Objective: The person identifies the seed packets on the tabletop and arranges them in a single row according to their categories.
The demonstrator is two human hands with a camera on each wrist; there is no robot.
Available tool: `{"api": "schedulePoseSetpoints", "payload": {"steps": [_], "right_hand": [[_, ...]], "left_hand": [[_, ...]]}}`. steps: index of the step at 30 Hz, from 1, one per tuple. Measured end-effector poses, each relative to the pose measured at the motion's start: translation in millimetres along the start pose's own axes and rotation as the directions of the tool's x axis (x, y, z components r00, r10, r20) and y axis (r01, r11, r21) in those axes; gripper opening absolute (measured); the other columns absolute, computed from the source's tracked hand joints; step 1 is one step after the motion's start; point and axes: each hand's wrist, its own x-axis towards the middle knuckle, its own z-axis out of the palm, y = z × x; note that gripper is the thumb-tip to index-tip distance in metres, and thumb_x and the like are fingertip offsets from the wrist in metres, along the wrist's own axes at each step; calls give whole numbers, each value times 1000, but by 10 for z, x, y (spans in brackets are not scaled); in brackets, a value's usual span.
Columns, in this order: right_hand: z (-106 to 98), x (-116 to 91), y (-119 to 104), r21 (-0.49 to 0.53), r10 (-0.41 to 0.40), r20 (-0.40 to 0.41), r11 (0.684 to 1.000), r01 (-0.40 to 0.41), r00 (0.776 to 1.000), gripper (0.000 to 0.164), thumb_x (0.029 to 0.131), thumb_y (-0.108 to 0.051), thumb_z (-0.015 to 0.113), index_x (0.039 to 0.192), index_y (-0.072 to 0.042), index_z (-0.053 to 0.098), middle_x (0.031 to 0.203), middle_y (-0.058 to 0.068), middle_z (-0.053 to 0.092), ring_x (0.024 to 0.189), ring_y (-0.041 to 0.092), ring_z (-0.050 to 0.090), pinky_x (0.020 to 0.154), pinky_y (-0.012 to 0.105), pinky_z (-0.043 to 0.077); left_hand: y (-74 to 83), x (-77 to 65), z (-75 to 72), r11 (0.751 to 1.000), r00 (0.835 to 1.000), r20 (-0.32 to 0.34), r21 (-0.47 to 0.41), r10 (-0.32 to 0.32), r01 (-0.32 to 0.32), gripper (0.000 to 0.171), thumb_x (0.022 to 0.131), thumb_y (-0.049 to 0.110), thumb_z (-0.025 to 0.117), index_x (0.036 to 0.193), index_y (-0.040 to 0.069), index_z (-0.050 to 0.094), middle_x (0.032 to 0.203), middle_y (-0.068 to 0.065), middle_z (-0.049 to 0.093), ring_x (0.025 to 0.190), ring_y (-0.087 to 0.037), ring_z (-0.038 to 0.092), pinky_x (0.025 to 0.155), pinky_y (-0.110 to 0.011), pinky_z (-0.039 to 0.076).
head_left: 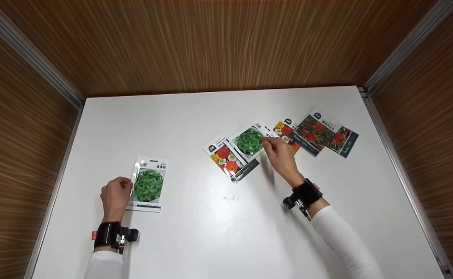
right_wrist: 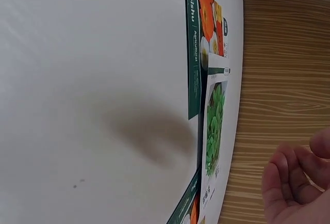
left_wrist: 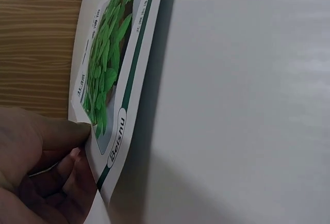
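At the table's left, my left hand (head_left: 116, 195) pinches a white seed packet (head_left: 148, 185) with a green leafy picture by its left edge. In the left wrist view, the thumb and fingers grip that packet (left_wrist: 111, 69) near its lower corner, and it stands tilted. My right hand (head_left: 282, 159) hovers at the right edge of a second green-leaf seed packet (head_left: 249, 141). Its fingers (right_wrist: 281, 175) are loosely curled with nothing between them in the right wrist view. That second packet overlaps a seed packet with orange and yellow flowers (head_left: 223, 158).
Right of the right hand, another orange-flower packet (head_left: 282, 130) lies partly under a red-flower packet (head_left: 310, 135). A second red-flower packet (head_left: 342, 141) overlaps there too. The white table (head_left: 195, 232) has wood-grain panels (head_left: 218, 46) at the back and both sides.
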Motion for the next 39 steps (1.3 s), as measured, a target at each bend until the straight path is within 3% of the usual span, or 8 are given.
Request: {"api": "schedulePoseSetpoints", "payload": {"steps": [8, 17, 19, 22, 24, 31, 35, 39], "right_hand": [[-1, 32, 86, -79, -18, 16, 997, 19, 1000, 24, 102, -11, 61, 117, 1, 76, 106, 18, 74, 92, 31, 69, 81, 46, 56], [76, 46, 134, -232, -159, 47, 959, 165, 986, 21, 94, -2, 68, 113, 5, 75, 103, 21, 71, 94, 38, 67, 82, 50, 55], [88, 50, 148, -269, -224, 85, 933, 239, 971, 24, 91, 3, 70, 115, 5, 73, 108, 22, 70, 99, 40, 66, 87, 52, 55], [95, 72, 174, -318, -330, 157, 875, 364, 931, 34, 85, 10, 72, 118, 6, 72, 117, 24, 69, 108, 44, 65, 96, 54, 52], [93, 94, 182, -340, -360, 216, 844, 416, 908, 38, 84, 12, 72, 122, 5, 71, 124, 24, 68, 114, 45, 63, 101, 55, 49], [82, 189, 130, -386, -261, 450, 805, 450, 854, 45, 93, 0, 74, 137, 0, 65, 144, 22, 59, 133, 45, 54, 111, 58, 42], [100, 247, 101, -378, -229, 525, 800, 466, 820, 48, 94, 0, 73, 141, 0, 62, 149, 23, 54, 137, 46, 49, 113, 58, 40], [87, 276, 94, -389, -173, 565, 807, 445, 807, 52, 94, 1, 71, 144, -1, 58, 153, 22, 50, 138, 46, 48, 110, 58, 43]], "left_hand": [[-41, -7, -3, 1000, 1000, 11, 11, -3, 3, 16, 96, 5, 67, 103, -8, 74, 91, -23, 72, 86, -41, 67, 78, -57, 47], [-1, -24, -20, 998, 999, -5, 43, 43, -43, 19, 96, 4, 64, 108, -9, 71, 96, -26, 70, 89, -45, 66, 77, -61, 49], [36, -34, -10, 998, 998, -23, 47, 53, -52, 21, 96, 4, 63, 111, -10, 70, 96, -26, 68, 89, -45, 65, 76, -61, 50], [130, -46, 14, 997, 997, -47, 29, 68, -67, 23, 97, 5, 64, 114, -9, 70, 100, -26, 66, 92, -44, 65, 77, -60, 50], [217, -45, 25, 996, 995, -59, 16, 83, -82, 23, 97, 5, 65, 115, -8, 71, 103, -27, 66, 95, -43, 65, 78, -58, 51], [500, -26, 79, 989, 986, -82, 17, 147, -146, 22, 97, 8, 69, 115, -3, 74, 115, -25, 66, 99, -43, 66, 72, -58, 54], [618, -13, 146, 985, 982, -75, 12, 173, -173, 20, 97, 11, 69, 113, -1, 75, 115, -23, 67, 98, -42, 67, 71, -58, 55], [681, -17, 217, 981, 979, -59, -9, 194, -195, 20, 97, 11, 71, 113, 0, 75, 115, -21, 67, 93, -39, 67, 69, -55, 55]]}}
